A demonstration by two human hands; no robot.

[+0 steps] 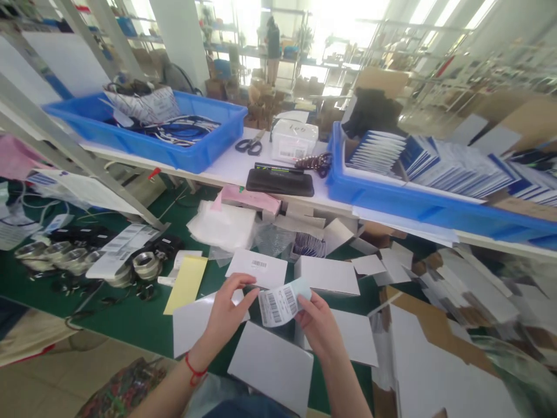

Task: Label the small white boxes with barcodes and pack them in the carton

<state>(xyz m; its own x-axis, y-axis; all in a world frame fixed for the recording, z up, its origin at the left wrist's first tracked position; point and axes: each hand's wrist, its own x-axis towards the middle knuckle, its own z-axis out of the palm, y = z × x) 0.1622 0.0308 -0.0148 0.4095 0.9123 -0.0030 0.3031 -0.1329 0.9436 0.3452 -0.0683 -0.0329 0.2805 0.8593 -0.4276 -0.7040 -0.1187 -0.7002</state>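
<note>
My right hand [319,322] pinches the end of a short strip of white barcode labels [278,306] on pale backing between thumb and fingers. At the strip's other end is my left hand [230,305], its thumb and forefinger apart; whether the thumb tip touches the edge I cannot tell. Behind them lies a flat white box [265,268] bearing a small barcode label. Other white boxes lie about my hands: one at the back right [328,275], one nearest my body [272,366], one under my left wrist [185,325] and one beyond my right hand [354,337].
Metal fittings with black parts [145,264], a long label strip [119,252] and a yellow sheet [186,284] lie left. Cartons [435,348] crowd the right. The raised shelf carries blue bins [209,148], scissors [250,145] and a black case [279,181]. A person [272,49] stands far back.
</note>
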